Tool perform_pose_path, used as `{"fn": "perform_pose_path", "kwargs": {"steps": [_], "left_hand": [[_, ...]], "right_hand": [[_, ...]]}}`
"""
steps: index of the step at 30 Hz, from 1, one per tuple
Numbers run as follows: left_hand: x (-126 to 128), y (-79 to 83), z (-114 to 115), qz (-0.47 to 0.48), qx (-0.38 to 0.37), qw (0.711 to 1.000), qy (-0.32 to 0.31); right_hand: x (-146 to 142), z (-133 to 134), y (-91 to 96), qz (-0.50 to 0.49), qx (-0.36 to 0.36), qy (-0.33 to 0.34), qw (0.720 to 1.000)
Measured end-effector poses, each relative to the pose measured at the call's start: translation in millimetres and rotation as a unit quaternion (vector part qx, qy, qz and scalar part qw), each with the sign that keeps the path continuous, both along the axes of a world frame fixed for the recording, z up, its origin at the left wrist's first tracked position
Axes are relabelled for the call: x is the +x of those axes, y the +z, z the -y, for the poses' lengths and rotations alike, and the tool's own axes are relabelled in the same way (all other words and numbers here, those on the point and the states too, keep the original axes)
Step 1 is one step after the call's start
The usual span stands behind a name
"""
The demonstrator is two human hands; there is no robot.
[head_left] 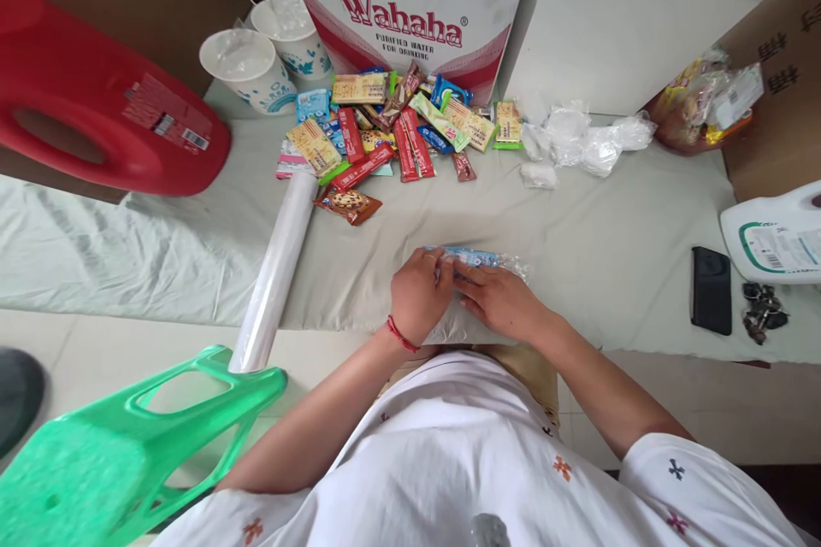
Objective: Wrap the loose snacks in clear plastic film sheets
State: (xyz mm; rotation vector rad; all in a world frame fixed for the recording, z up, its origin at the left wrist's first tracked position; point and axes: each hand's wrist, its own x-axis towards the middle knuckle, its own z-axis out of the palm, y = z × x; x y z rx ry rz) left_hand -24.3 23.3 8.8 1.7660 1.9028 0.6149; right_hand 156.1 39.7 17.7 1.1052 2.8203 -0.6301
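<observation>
A blue snack packet (473, 255) lies on the cloth close to my body, with crinkled clear plastic film (515, 267) sticking out at its right end. My left hand (420, 295) is curled over the packet's left end, its thumb and fingers closed on it. From the right, my right hand (504, 299) presses its fingers over the packet's front side, touching the left fingertips. Both hands partly hide the packet. Farther back is a pile of wrapped snacks (351, 142), with red, yellow and blue wrappers. A roll of clear film (275, 269) lies left of my hands, overhanging the front edge.
Crumpled clear plastic bundles (581, 137) lie right of the pile. Paper cups (247, 68) and a Wahaha carton (416, 13) stand behind. A red jug (109, 94) is left, a green stool (128, 453) front left. A phone (711, 291), keys (763, 312) and white bottle (776, 235) are right.
</observation>
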Motion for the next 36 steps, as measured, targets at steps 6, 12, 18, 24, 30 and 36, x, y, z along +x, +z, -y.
{"fn": "perform_pose_path", "kwargs": {"steps": [6,12,18,24,30,36], "left_hand": [[5,-20.9,15,-0.149,0.002,0.983,-0.102],[12,-27.5,21,-0.151,0.011,0.982,-0.109],[11,-29.1,21,-0.147,0.013,0.983,-0.111],[12,-30.6,22,-0.152,0.015,0.982,-0.114],[11,-31.7,22,-0.138,0.015,0.982,-0.130],[10,-32.3,22,-0.151,0.028,0.977,-0.150]], "right_hand": [[21,0,1.9,-0.181,-0.091,-0.031,0.979],[61,-4,0.7,-0.284,-0.015,-0.394,0.874],[63,-10,-12.6,-0.158,-0.097,-0.441,0.878],[55,5,-2.4,-0.237,-0.214,-0.461,0.828],[24,-2,21.9,-0.271,-0.169,-0.486,0.814],[-38,-19,8.2,-0.163,-0.076,-0.419,0.890]]}}
